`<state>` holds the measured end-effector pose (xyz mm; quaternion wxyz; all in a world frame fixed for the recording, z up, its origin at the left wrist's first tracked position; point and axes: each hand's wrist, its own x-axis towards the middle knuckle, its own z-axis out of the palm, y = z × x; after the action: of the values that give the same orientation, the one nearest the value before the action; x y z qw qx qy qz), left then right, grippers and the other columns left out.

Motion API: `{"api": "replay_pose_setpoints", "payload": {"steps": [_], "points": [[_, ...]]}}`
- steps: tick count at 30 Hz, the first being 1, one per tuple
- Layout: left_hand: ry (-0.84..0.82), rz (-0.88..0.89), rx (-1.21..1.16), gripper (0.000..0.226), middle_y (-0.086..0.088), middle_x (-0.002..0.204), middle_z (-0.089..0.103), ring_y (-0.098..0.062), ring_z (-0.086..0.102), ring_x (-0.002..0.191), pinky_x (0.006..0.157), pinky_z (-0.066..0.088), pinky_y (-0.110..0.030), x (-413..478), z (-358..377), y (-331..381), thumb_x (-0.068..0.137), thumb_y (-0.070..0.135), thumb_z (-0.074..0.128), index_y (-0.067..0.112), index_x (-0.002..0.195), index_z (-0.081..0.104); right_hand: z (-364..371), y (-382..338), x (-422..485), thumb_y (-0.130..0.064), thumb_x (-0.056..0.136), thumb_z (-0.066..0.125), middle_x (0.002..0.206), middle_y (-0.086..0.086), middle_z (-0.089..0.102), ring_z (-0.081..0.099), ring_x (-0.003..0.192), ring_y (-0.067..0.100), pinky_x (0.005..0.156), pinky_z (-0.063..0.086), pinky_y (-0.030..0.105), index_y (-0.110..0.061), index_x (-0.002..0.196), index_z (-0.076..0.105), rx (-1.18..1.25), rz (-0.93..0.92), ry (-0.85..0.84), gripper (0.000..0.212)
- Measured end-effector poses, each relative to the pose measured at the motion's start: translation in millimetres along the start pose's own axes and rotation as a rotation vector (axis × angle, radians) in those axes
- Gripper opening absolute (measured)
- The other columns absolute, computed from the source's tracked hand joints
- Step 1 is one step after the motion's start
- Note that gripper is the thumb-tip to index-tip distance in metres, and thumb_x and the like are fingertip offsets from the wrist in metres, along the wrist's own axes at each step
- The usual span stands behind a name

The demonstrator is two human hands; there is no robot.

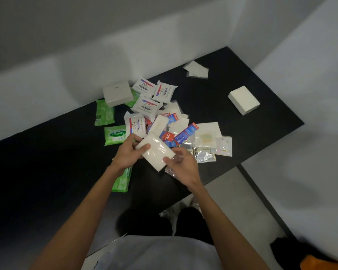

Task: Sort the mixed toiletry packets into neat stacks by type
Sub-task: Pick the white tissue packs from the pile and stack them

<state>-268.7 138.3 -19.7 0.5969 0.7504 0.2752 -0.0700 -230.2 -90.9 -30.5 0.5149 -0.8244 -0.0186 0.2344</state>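
At frame centre I see the left hand (128, 152) and right hand (180, 166) both gripping one white tissue packet (156, 151) by its ends. The mixed packets (164, 117) lie heaped just above, on the black table (248, 129).

Black table (252, 117) in a corner, pale grey walls (86, 36), grey floor (242, 201)
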Motion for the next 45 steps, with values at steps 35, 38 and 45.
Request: {"api": "replay_pose_setpoints", "payload": {"steps": [35, 38, 45], "points": [[0.123, -0.113, -0.415, 0.064, -0.009, 0.125, 0.068, -0.024, 0.07, 0.114, 0.092, 0.064, -0.046, 174.1, 382.8, 208.5, 0.092, 0.01, 0.079, 0.024, 0.148, 0.051, -351.8, 49.4, 233.0, -0.053, 0.102, 0.063, 0.134, 0.002, 0.063, 0.062, 0.115, 0.016, 0.096, 0.052, 0.032, -0.023, 0.138, 0.06, -0.102, -0.034, 0.263, 0.048], [0.138, -0.112, -0.371, 0.067, -0.01, 0.122, 0.071, -0.023, 0.072, 0.111, 0.092, 0.064, -0.045, 187.0, 390.0, 209.0, 0.092, 0.01, 0.08, 0.024, 0.15, 0.051, -352.6, 48.9, 241.7, -0.052, 0.103, 0.062, 0.136, 0.003, 0.061, 0.06, 0.111, 0.014, 0.093, 0.05, 0.029, -0.021, 0.139, 0.06, -0.092, -0.02, 0.276, 0.047], [0.167, -0.119, -0.227, 0.069, -0.003, 0.122, 0.069, -0.022, 0.069, 0.116, 0.1, 0.06, -0.049, 198.8, 398.7, 206.9, 0.092, 0.017, 0.08, 0.028, 0.152, 0.048, -350.4, 53.6, 245.7, -0.046, 0.106, 0.059, 0.14, 0.006, 0.057, 0.058, 0.114, 0.015, 0.096, 0.046, 0.028, -0.016, 0.139, 0.06, -0.1, -0.013, 0.273, 0.044]]}}
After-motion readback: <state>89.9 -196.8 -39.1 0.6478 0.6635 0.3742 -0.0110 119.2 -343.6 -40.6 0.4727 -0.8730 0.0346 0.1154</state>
